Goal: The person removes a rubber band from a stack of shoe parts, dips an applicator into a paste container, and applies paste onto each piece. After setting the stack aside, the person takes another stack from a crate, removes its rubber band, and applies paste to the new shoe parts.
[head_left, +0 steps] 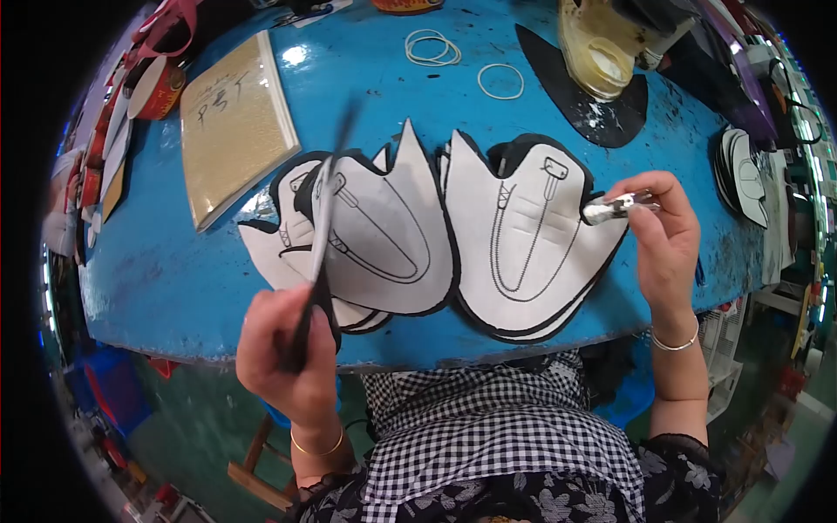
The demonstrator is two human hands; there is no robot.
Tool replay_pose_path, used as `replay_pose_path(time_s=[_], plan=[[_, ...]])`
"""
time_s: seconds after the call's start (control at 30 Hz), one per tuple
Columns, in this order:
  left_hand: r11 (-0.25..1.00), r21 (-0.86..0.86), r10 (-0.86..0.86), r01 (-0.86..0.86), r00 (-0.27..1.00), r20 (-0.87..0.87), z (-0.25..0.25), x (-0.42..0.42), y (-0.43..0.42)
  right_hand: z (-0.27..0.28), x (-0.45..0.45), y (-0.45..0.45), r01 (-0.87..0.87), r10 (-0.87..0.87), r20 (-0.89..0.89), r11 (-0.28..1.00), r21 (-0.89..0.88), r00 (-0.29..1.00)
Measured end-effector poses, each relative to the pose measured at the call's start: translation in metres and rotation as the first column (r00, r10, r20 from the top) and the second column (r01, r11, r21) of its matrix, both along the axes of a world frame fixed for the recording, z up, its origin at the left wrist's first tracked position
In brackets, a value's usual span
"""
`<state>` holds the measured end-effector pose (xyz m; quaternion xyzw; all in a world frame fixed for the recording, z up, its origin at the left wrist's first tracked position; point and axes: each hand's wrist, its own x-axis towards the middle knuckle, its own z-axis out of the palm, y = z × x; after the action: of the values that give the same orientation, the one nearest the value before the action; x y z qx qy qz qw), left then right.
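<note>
My left hand [288, 344] is closed on a thin black-and-white shoe upper piece [321, 235], turned nearly edge-on and blurred at its tip. Below and beside it lies a left stack of white, black-edged upper pieces [392, 231] with dark stitched outlines. A second, similar stack [536, 235] adjoins it on the right. Over that stack's right edge, my right hand [663, 227] pinches a small, clear-handled tool with a white-coated tip [610, 209]. The tool's exact kind cannot be made out.
A brown notebook [235, 131] lies at left. Rubber bands [432, 49] are at the back. A white-smeared glue container [602, 68] stands on a black piece [623, 122]. More upper pieces [741, 179] sit at far right, and the blue table's front edge [200, 353] curves before me.
</note>
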<state>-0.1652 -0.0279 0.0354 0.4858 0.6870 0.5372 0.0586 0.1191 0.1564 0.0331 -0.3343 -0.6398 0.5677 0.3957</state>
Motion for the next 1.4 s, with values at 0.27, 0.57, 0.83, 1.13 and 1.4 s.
replay_pose_path(time_s=[0.27,0.57,0.83,1.13,1.4], plan=[[0.959,0.209,0.118,-0.192,0.94,0.321,0.003,-0.029,-0.003,0.023,-0.044,0.014,-0.385,0.286,-0.327,0.875,-0.293,0.9],[0.924,0.254,0.197,-0.286,0.926,0.323,-0.007,-0.048,-0.015,0.016,-0.157,0.057,-0.519,0.562,0.071,0.8,-0.301,0.824],[0.922,0.277,0.106,-0.271,0.864,0.492,-0.016,-0.06,-0.019,0.0,-0.228,0.069,-0.56,0.63,0.111,0.746,-0.361,0.769],[0.916,0.25,0.12,-0.315,0.808,0.577,-0.015,-0.066,-0.018,-0.01,-0.234,0.059,-0.628,0.704,0.199,0.703,-0.335,0.682],[0.89,0.268,0.114,-0.368,0.75,0.652,-0.017,-0.073,-0.017,-0.003,-0.228,0.051,-0.615,0.655,0.202,0.754,-0.231,0.728]])
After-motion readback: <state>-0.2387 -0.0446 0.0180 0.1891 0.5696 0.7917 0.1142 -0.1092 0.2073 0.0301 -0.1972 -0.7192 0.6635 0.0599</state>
